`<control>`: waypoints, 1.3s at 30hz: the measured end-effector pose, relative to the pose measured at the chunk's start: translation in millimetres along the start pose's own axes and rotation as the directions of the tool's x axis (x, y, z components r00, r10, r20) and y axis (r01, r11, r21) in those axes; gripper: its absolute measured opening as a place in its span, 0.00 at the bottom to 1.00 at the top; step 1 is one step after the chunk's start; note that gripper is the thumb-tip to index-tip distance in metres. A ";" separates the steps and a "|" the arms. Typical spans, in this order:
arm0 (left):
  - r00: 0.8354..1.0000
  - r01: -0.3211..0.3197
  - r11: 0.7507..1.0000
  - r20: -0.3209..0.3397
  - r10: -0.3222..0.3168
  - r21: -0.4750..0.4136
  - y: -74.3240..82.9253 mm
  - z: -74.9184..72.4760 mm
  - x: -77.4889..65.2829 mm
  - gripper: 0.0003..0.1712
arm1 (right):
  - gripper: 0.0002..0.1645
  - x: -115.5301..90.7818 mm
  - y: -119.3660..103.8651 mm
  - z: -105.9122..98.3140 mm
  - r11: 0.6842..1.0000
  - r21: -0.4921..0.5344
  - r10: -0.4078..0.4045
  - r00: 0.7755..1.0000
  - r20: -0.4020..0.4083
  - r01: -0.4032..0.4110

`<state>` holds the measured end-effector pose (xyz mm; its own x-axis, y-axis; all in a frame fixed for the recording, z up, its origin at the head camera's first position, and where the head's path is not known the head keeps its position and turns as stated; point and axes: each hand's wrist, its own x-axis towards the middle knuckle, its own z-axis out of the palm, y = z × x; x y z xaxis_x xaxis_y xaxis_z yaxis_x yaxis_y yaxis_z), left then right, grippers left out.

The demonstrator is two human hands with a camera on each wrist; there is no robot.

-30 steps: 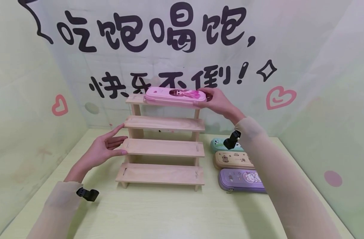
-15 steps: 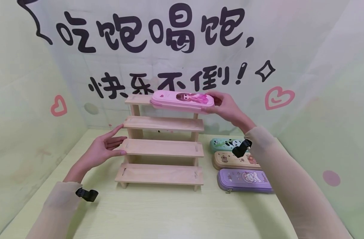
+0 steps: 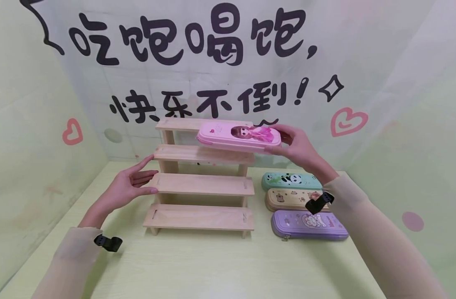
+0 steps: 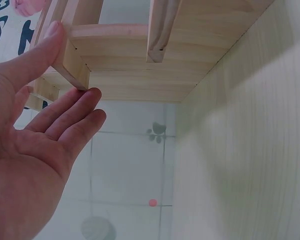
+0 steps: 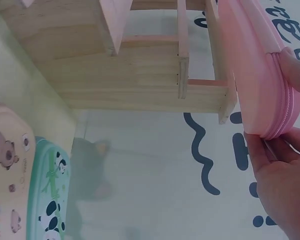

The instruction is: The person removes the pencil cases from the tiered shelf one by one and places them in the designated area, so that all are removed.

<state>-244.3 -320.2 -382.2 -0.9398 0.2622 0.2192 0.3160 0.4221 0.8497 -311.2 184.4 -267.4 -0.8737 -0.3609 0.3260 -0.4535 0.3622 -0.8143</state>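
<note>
My right hand (image 3: pixel 301 148) grips the right end of a pink pencil case (image 3: pixel 222 133) with a doll picture on its lid. The case is held in front of the top board of a four-step wooden shelf rack (image 3: pixel 203 183), overlapping the upper two boards in the head view. Its zip (image 5: pixel 279 97) shows at the gripped end in the right wrist view. At the rack's left side my left hand (image 3: pixel 121 189) touches the board ends with straight, spread fingers. In the left wrist view, the thumb lies along one board end (image 4: pixel 72 65), with other fingertips just below.
Right of the rack, three more pencil cases lie on the table (image 3: pixel 198 265): green with pandas (image 3: pixel 274 180), tan with bears (image 3: pixel 284 199) and purple with a rabbit (image 3: pixel 293 224). Behind stands a wall cloth (image 3: pixel 198 74) with large black writing.
My right hand has carried the pink pencil case to the right and downward, away from the top board, uncovering more of that board. The left hand stays at the rack's side.
</note>
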 end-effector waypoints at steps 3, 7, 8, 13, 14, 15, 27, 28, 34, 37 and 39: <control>1.000 -0.002 1.000 -0.002 0.002 0.008 0.2 -0.1 0.6 0.59 | 0.36 -11.6 6.5 -4.0 0.999 0.009 -0.038 0.999 -0.003 0.038; 1.000 -0.005 1.000 -0.002 0.005 0.012 0.6 0.1 1.0 0.59 | 0.36 -28.6 14.4 -8.9 0.998 0.020 -0.066 0.998 -0.012 0.067; 1.000 -0.004 1.000 -0.001 0.004 0.010 0.5 0.1 1.0 0.59 | 0.36 -33.1 15.9 -9.9 0.997 0.023 -0.068 0.998 -0.015 0.069; 1.000 -0.003 1.000 -0.002 0.003 -0.004 -0.1 -0.1 0.4 0.59 | 0.36 -55.8 24.2 -15.2 0.997 0.015 -0.074 0.997 -0.034 0.074; 1.000 -0.006 1.000 -0.002 0.006 -0.004 -0.1 -0.2 0.6 0.59 | 0.37 -60.7 26.5 -16.7 0.997 0.014 -0.075 0.997 -0.035 0.076; 1.000 -0.009 1.000 -0.002 0.009 -0.005 0.1 -0.4 0.8 0.58 | 0.37 -65.7 29.1 -18.1 0.997 0.007 -0.079 0.996 -0.035 0.079; 1.000 -0.009 1.000 0.002 0.009 -0.018 -0.5 0.9 0.2 0.59 | 0.39 -115.0 50.8 -27.9 0.995 -0.023 -0.092 0.996 -0.009 0.092; 1.000 -0.008 1.000 0.002 0.008 -0.019 -0.5 1.1 0.1 0.59 | 0.39 -118.1 52.2 -28.3 0.995 -0.024 -0.093 0.996 -0.007 0.093; 1.000 -0.013 1.000 0.000 0.013 -0.012 -1.1 1.3 -0.2 0.59 | 0.40 -137.0 61.1 -30.3 0.995 -0.038 -0.097 0.995 -0.006 0.097; 1.000 -0.018 1.000 -0.001 0.018 -0.006 -1.2 1.0 -0.2 0.58 | 0.41 -147.3 64.3 -32.0 0.995 -0.037 -0.098 0.995 -0.004 0.098; 1.000 -0.021 1.000 -0.002 0.021 -0.005 -1.0 0.7 0.2 0.58 | 0.41 -154.3 66.0 -33.7 0.995 -0.024 -0.099 0.995 -0.001 0.098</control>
<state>-244.7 -320.0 -383.4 -0.9332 0.2690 0.2381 0.3350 0.4123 0.8472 -212.2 293.0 -355.3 -0.8250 -0.3941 0.4051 -0.5414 0.3454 -0.7665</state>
